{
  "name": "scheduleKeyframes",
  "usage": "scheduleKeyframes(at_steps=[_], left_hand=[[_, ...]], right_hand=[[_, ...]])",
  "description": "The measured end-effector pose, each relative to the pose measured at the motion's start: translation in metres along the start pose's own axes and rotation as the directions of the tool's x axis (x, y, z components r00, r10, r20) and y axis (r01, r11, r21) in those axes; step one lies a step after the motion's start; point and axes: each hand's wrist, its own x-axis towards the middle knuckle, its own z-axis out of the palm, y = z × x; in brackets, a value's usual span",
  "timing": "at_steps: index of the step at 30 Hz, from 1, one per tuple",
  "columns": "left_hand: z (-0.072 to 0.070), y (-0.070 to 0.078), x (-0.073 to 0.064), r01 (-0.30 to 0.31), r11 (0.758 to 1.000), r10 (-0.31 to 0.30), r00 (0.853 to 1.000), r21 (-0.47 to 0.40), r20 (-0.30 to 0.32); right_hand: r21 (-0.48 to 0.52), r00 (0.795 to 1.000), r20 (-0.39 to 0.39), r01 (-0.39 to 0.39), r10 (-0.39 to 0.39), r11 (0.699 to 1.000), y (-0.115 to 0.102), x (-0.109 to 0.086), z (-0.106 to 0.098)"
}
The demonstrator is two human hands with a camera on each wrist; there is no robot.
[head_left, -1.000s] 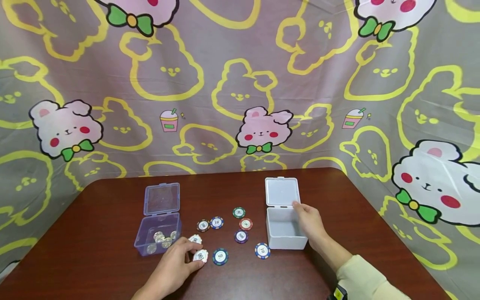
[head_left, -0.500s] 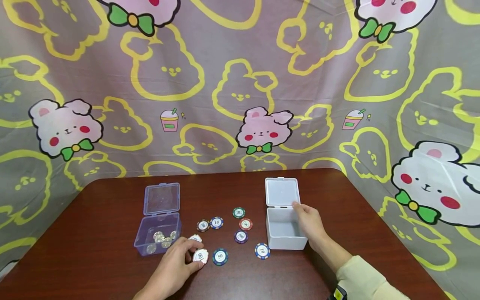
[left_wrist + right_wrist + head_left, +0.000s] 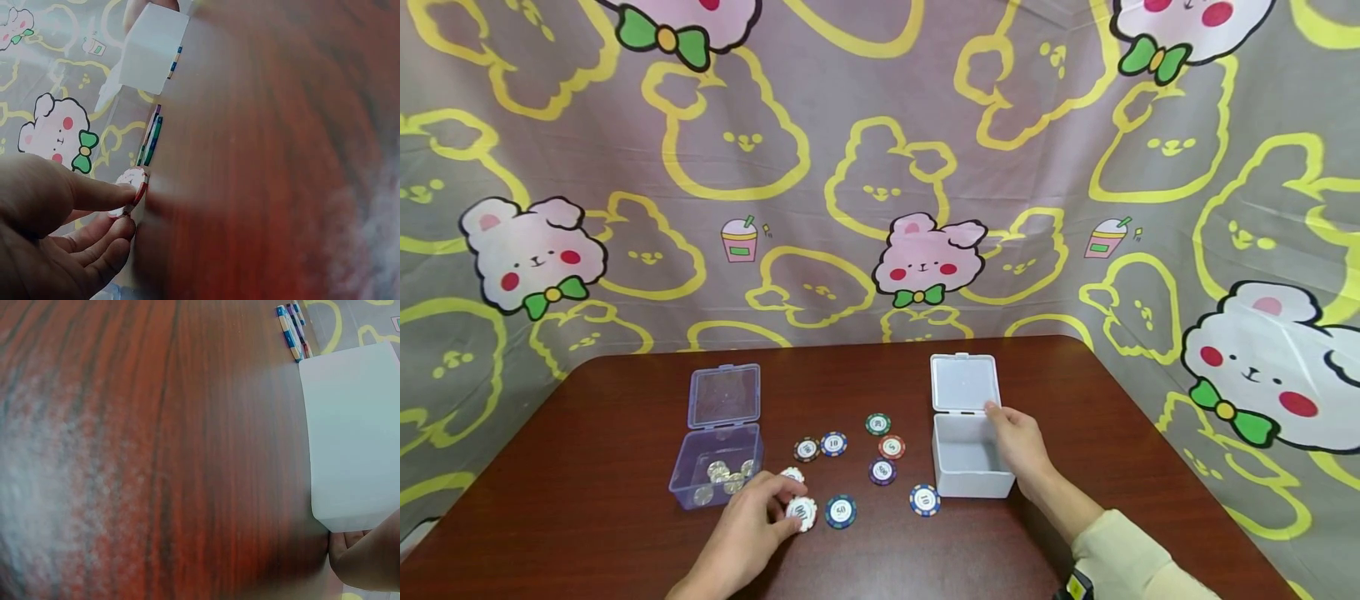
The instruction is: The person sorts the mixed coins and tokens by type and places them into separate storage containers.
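Located well left of the white box (image 3: 973, 485), slightly nearer to the person than its front wall: white chip (image 3: 804, 514), pinched between thumb and fingers of the left grip (image 3: 737, 525). Round, hence without a long axis; tilted, by the left wrist view, against the flat-lying chips beyond. Contact of the lower edge with the worktop (image 3: 887, 562): not determinable. Governing relation, as a judgement: left grip on the side away from the white box, leaving the box-facing edge of the white chip free. Nearer hand: left, by a wide margin. Right grip (image 3: 1021, 442) at the right wall of the white box, opposite the chip; fingers partly hidden, so impossible to tell whether clamped or merely touching. Between white chip and white box: teal chip (image 3: 841, 512) just beside the former, blue chip (image 3: 925, 501) just beside the latter's front left corner. Level with the front wall of the white box, just past the pinched chip: second white chip (image 3: 793, 475), partly covered by left fingers; clearance judged tight.
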Motion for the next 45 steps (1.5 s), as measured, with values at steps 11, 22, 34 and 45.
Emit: scheduleKeyframes(at_steps=[11, 22, 34, 45], left_hand=[[-0.001, -0.006, 0.002, 0.023, 0.990, -0.017, 0.999, -0.141, 0.043], [-0.002, 0.001, 0.005, 0.088, 0.961, -0.060, 0.992, -0.262, 0.115], [0.010, 0.019, 0.019, 0.156, 0.879, -0.069, 0.976, -0.451, 0.205], [0.026, 0.033, 0.029, 0.174, 0.790, -0.046, 0.973, -0.588, 0.225]], right_hand=[[0.006, 1.000, -0.011, 0.000, 0.000, 1.000, 0.002, 0.000, 0.000], [-0.008, 1.000, -0.019, 0.006, -0.006, 1.000, -0.002, 0.000, 0.002], [-0.013, 1.000, 0.005, 0.004, -0.004, 1.000, -0.001, 0.001, 0.002], [-0.019, 1.000, -0.001, -0.003, 0.003, 1.000, -0.002, 0.001, 0.003]])
